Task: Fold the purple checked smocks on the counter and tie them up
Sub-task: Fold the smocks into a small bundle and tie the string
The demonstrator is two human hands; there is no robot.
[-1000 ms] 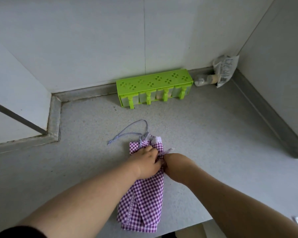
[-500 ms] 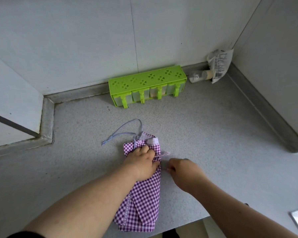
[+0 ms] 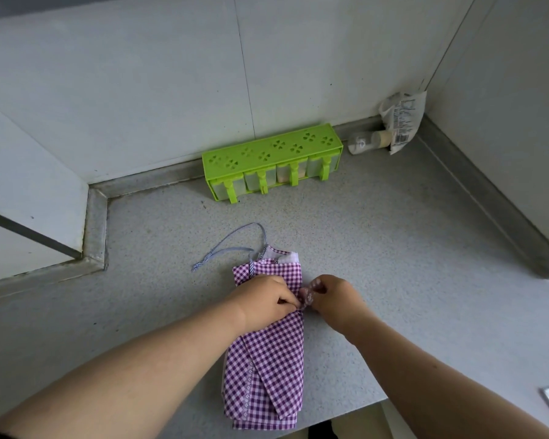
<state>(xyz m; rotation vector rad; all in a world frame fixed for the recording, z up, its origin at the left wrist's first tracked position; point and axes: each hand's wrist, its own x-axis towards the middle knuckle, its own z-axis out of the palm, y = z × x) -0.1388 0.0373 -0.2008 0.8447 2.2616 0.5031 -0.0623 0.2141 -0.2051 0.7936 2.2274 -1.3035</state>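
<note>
The purple checked smock [image 3: 267, 369] lies folded into a long narrow strip on the grey counter [image 3: 393, 248], its near end at the counter's front edge. A thin striped cord [image 3: 232, 245] loops out from its far end to the left. My left hand [image 3: 263, 301] presses on the upper part of the strip, fingers curled at its right edge. My right hand [image 3: 336, 296] sits just right of the strip and pinches a patterned tie strap [image 3: 309, 294] between the fingertips. The two hands almost touch at the strap.
A green spice rack [image 3: 271, 160] with several clear drawers stands against the back wall. A small bottle [image 3: 366, 142] and a crumpled packet [image 3: 401, 122] lie in the far right corner. A raised ledge [image 3: 95, 223] borders the counter at left.
My right hand has come back from the counter to the strip's right edge and taken hold of the tie strap. My left hand stays pressed on the smock.
</note>
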